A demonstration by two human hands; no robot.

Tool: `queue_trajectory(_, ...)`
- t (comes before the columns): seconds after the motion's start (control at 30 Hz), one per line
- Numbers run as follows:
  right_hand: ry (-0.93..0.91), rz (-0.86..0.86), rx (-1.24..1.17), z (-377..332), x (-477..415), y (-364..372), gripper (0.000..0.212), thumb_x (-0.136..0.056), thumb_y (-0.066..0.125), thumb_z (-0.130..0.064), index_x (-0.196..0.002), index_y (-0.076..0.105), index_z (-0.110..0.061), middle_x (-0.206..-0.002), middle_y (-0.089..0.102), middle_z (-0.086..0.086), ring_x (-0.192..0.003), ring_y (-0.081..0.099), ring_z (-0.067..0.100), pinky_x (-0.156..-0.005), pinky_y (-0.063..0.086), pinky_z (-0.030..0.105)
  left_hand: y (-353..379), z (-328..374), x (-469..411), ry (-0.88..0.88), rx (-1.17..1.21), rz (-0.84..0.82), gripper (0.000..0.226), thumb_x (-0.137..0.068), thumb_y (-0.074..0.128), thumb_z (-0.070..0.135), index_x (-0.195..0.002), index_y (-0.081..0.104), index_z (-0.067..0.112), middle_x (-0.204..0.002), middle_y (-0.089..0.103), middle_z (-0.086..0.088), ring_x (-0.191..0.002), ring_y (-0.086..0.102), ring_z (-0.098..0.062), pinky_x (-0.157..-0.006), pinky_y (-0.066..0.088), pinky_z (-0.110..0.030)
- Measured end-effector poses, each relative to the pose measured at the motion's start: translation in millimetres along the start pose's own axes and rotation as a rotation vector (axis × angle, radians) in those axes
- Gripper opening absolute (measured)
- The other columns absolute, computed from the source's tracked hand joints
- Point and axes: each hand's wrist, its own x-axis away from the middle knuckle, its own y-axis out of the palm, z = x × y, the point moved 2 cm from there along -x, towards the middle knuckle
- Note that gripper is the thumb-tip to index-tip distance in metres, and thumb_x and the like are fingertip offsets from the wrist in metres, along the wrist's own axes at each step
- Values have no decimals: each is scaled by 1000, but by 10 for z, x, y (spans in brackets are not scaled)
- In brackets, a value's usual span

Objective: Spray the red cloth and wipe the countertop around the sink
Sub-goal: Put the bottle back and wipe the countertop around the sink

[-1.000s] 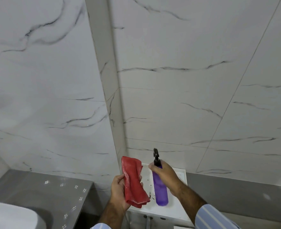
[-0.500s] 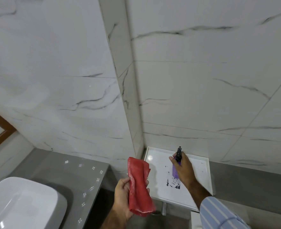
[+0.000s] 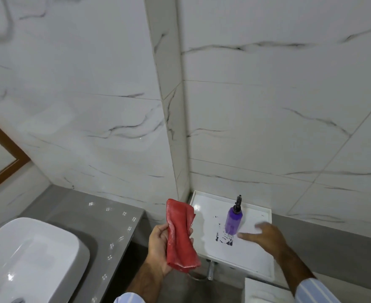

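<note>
My left hand [image 3: 158,248] holds a folded red cloth [image 3: 180,235] upright at the lower middle. A purple spray bottle [image 3: 233,219] with a black nozzle stands on a white shelf [image 3: 256,252] against the right wall. My right hand [image 3: 265,236] hovers just right of the bottle, fingers spread, blurred, holding nothing. The white sink [image 3: 27,261] sits on the grey countertop [image 3: 106,217] at the lower left.
White marble-patterned tiles cover both walls, meeting at a corner column [image 3: 171,106]. A wood-framed mirror [image 3: 3,156] hangs at the far left. A white box-like object [image 3: 265,291] sits below the shelf. A dark gap separates countertop and shelf.
My right hand set the purple bottle down on the white shelf and let go of it. The view tilted downward, showing more of the sink and countertop. The cloth stays in my left hand.
</note>
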Motion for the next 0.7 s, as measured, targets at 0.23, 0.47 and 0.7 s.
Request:
queue_trajectory(0.23, -66, -548, -350, -763, 639, 248, 64, -86, 72, -63, -117, 75, -7, -109, 82, 14, -103, 79, 31, -99, 62, 46, 151, 226, 598, 31, -22, -140, 49, -90, 58, 27, -120, 69, -10, -100, 73, -29, -89, 70, -39, -91, 57, -50)
queue_trajectory(0.47, -74, -671, -591, -2097, 803, 1112, 65, -73, 89, -33, -125, 71, 1, -125, 73, 28, -109, 73, 36, -111, 52, 50, -318, 777, 951, -160, -152, -335, 62, -98, 34, 29, -131, 58, -17, -108, 72, -31, -95, 73, -40, -93, 62, -47)
queue_trajectory(0.7, -89, -702, -570, -2939, 509, 2046, 42, -84, 82, -9, -121, 70, 7, -115, 77, 28, -110, 74, 42, -84, 65, 47, -1369, 1873, 923, -165, -439, -247, 54, -91, 60, 17, -139, 61, -8, -129, 69, -28, -113, 70, -35, -123, 44, -51)
